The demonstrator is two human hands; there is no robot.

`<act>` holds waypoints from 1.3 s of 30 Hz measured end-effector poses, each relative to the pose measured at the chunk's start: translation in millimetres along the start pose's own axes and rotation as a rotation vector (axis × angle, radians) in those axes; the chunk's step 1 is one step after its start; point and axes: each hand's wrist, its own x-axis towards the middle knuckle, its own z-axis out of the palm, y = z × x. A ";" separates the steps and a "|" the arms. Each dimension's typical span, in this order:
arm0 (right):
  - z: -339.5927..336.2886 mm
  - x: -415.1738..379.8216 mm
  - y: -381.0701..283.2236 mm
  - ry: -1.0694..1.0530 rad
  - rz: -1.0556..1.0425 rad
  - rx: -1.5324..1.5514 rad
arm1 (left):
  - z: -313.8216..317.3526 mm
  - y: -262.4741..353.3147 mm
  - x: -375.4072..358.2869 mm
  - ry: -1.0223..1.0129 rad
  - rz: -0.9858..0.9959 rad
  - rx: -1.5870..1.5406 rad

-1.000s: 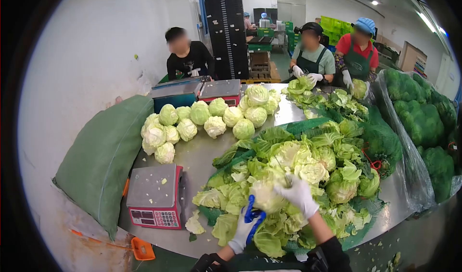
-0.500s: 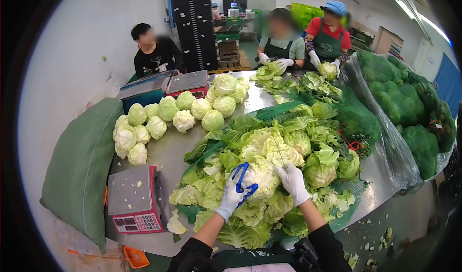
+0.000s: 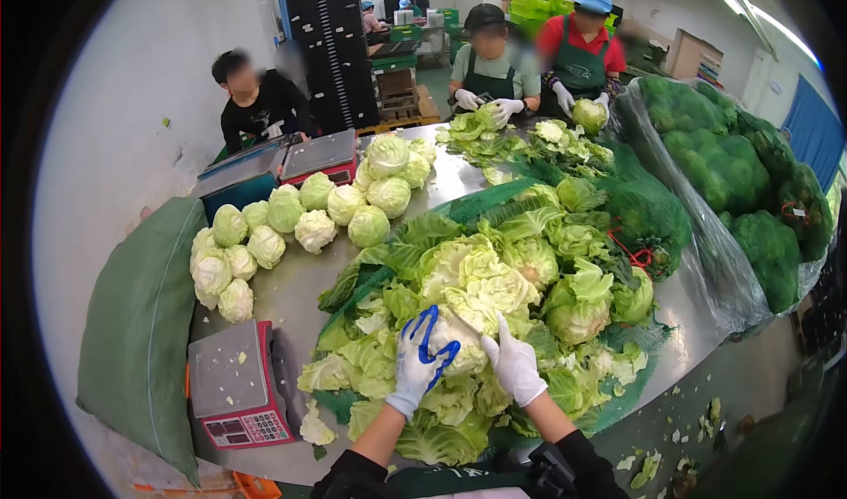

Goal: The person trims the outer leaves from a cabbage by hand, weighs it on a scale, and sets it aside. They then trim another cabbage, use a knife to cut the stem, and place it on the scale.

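Both hands are on the same cabbage head (image 3: 463, 336), sitting at the near edge of the big loose pile (image 3: 520, 270). The left hand (image 3: 419, 362), in a white glove with blue coating, is cupped around the head's left side, fingers spread over the top. Looks like that grip is there to keep the round thing from rolling. The right hand (image 3: 514, 367), in a plain white glove, presses against the head's right side; a thin blade seems to poke up from it toward the head, but it's too small to be sure. So the hands are close together, clamped on one cabbage from both sides, wrists angled inward, forearms coming up from the bottom of the frame.

Left of that cabbage head, a red scale (image 3: 234, 384) sits on the steel table (image 3: 300, 292). Beyond it, further left and back, trimmed pale heads (image 3: 291, 221) are grouped together, presumably kept apart from the leafy ones. Right of the pile, a clear bag of dark green cabbages (image 3: 732, 172). Across the table, other people in aprons handle their own cabbages.
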 end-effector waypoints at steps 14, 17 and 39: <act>-35.9 25.9 3.6 0.176 0.168 0.059 | 2.2 -15.9 -26.7 0.024 0.027 -0.155; -41.1 -9.0 -31.6 -0.007 -0.001 0.085 | -9.1 -6.8 -14.6 -0.067 -0.028 -0.147; -37.0 27.1 -29.5 -0.307 -0.195 -0.039 | -14.3 -21.0 -18.8 -0.137 -0.177 -0.425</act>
